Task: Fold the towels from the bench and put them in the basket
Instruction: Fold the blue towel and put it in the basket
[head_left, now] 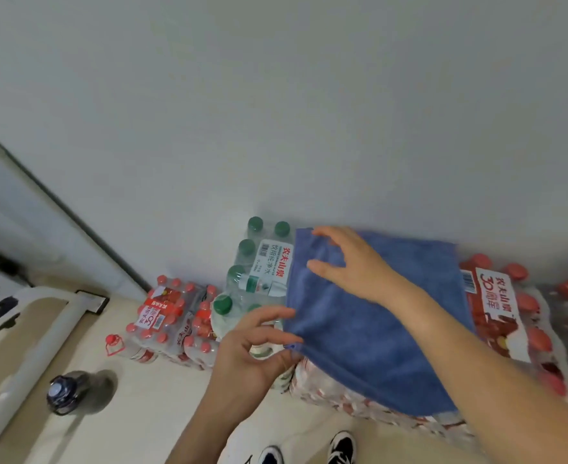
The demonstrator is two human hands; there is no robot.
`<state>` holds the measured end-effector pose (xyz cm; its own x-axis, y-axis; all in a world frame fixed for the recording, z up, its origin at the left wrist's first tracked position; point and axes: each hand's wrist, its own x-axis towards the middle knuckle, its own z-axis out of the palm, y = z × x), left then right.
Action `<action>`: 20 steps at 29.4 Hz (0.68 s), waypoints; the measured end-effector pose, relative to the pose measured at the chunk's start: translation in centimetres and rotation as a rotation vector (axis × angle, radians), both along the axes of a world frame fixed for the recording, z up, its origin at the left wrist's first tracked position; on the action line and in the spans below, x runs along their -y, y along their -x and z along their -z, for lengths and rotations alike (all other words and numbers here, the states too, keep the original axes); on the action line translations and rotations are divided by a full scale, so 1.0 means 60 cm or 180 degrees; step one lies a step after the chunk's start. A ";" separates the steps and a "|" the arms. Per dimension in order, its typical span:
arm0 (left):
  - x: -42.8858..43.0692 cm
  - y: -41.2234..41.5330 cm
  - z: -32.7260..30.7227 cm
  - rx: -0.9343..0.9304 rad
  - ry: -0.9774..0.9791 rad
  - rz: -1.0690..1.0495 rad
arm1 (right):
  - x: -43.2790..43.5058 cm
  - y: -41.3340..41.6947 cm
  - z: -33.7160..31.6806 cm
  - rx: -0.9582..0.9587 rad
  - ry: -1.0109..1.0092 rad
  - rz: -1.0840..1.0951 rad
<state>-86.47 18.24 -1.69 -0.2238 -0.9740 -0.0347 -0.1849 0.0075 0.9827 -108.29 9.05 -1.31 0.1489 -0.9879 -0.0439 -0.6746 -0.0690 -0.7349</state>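
A blue towel point(369, 316) lies spread over stacked packs of bottled water, against the white wall. My left hand point(252, 349) pinches the towel's near left corner between thumb and fingers. My right hand point(349, 259) rests on the towel near its far left corner, fingers spread and curled onto the cloth. No basket or bench is in view.
Packs of red-capped bottles point(172, 316) sit on the floor to the left, and green-capped bottles point(256, 262) stand beside the towel. More red-capped packs point(517, 309) lie at the right. A dark bottle point(65, 393) stands on the floor. My shoes point(309, 450) show below.
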 end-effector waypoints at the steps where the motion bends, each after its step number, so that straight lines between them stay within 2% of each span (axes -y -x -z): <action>1: 0.008 0.003 -0.003 -0.0098 0.0056 0.0075 | -0.044 0.006 -0.021 0.0197 -0.0247 -0.0152; 2: 0.015 0.009 -0.005 -0.0146 0.0076 0.0120 | -0.092 0.011 -0.036 0.0205 -0.0480 -0.0317; 4: 0.026 0.019 -0.011 -0.0188 -0.0021 0.0120 | -0.179 0.012 -0.036 -0.0353 -0.0644 -0.0463; 7: 0.039 0.031 -0.020 -0.0328 0.0001 0.0123 | -0.259 -0.002 0.023 -0.1277 -0.0033 0.0164; 10: 0.054 0.030 -0.019 -0.0489 0.0006 0.0208 | -0.284 0.007 0.069 -0.1487 0.0358 0.0791; 14: 0.066 0.031 -0.017 -0.0553 -0.0016 0.0246 | -0.311 0.060 0.094 -0.1788 0.0509 0.1196; 20: 0.079 0.013 0.000 -0.0609 -0.0141 0.0170 | -0.348 0.128 0.075 -0.1939 0.0845 0.1168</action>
